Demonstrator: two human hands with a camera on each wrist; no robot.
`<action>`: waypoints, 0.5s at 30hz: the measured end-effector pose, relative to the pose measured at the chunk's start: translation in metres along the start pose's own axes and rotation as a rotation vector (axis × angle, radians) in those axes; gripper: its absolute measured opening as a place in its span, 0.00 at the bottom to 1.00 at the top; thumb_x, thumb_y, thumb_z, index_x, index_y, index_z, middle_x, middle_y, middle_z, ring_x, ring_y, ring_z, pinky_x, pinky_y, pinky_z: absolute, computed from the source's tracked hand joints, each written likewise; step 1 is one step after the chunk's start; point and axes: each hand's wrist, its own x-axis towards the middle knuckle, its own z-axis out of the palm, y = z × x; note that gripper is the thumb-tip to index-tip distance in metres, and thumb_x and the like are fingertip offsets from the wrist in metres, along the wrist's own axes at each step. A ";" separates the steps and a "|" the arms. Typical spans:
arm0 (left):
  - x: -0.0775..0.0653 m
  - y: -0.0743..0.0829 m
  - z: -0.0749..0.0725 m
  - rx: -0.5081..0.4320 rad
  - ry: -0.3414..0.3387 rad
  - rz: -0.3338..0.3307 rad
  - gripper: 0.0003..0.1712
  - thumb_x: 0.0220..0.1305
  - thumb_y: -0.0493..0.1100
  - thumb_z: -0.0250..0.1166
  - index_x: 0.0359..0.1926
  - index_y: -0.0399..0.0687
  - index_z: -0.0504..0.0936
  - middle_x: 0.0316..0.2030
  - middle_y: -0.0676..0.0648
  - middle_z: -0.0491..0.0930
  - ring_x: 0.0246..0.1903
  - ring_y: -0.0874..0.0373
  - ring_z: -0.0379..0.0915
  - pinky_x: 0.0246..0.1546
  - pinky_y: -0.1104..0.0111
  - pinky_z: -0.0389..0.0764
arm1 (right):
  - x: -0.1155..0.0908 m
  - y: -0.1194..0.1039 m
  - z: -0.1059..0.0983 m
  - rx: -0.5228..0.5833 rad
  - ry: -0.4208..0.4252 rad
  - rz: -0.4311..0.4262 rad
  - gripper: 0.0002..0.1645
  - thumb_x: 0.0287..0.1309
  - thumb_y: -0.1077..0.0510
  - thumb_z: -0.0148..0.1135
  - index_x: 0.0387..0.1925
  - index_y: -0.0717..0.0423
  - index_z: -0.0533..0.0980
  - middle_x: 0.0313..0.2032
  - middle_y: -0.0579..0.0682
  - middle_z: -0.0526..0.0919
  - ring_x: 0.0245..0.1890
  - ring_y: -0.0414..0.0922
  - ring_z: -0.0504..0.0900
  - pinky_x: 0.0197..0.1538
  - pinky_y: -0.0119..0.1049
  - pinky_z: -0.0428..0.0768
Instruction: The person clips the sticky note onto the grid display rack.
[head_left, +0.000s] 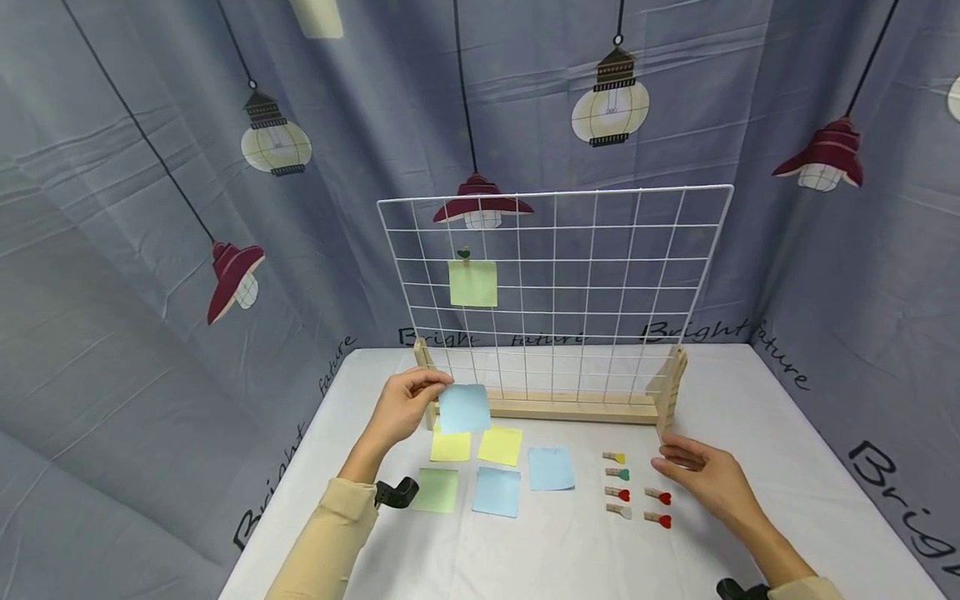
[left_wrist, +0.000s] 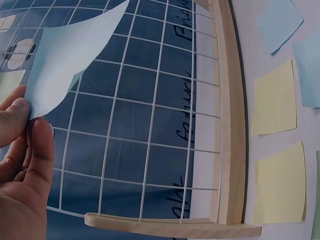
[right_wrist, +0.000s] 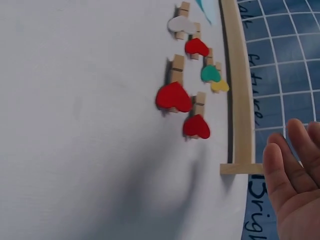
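My left hand (head_left: 406, 406) pinches a blue sticky note (head_left: 465, 408) by its edge between thumb and fingers, in front of the lower left of the white wire grid (head_left: 573, 287). In the left wrist view that note (left_wrist: 65, 65) curls outward from the fingertips. My right hand (head_left: 708, 479) hovers at the right foot of the grid's wooden stand, fingers loosely extended and holding nothing. Left of it lie several small wooden clothespins with hearts: red (head_left: 660, 521), green (head_left: 618, 473), yellow (head_left: 615, 457) and white (head_left: 620, 510). A green note (head_left: 473, 285) hangs on the grid under a green-heart clothespin (head_left: 464, 254).
On the white table (head_left: 570, 558) lie two yellow notes (head_left: 500, 446), two blue notes (head_left: 551, 468) and a green note (head_left: 437, 490). The grid's wooden base (head_left: 570, 410) runs behind them. Grey-blue curtains (head_left: 322, 225) with printed lamps surround the table.
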 end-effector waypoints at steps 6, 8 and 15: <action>0.001 0.000 0.002 -0.017 -0.009 0.010 0.10 0.74 0.37 0.63 0.48 0.47 0.90 0.48 0.49 0.86 0.46 0.57 0.82 0.48 0.69 0.83 | -0.002 0.008 0.003 -0.008 -0.004 0.056 0.49 0.60 0.32 0.69 0.68 0.65 0.72 0.56 0.62 0.86 0.56 0.59 0.85 0.58 0.52 0.82; 0.001 0.000 0.002 -0.024 -0.006 0.013 0.10 0.73 0.37 0.64 0.48 0.49 0.90 0.48 0.49 0.87 0.46 0.56 0.82 0.48 0.69 0.83 | -0.002 0.011 0.005 -0.003 -0.008 0.069 0.50 0.60 0.31 0.69 0.68 0.64 0.72 0.56 0.61 0.86 0.57 0.59 0.85 0.58 0.52 0.82; 0.001 -0.001 0.003 -0.035 0.006 0.011 0.10 0.73 0.36 0.64 0.48 0.44 0.90 0.48 0.47 0.87 0.48 0.55 0.82 0.49 0.70 0.83 | -0.002 0.022 0.009 -0.007 -0.002 0.082 0.48 0.58 0.33 0.71 0.66 0.64 0.75 0.52 0.59 0.88 0.52 0.55 0.87 0.52 0.45 0.84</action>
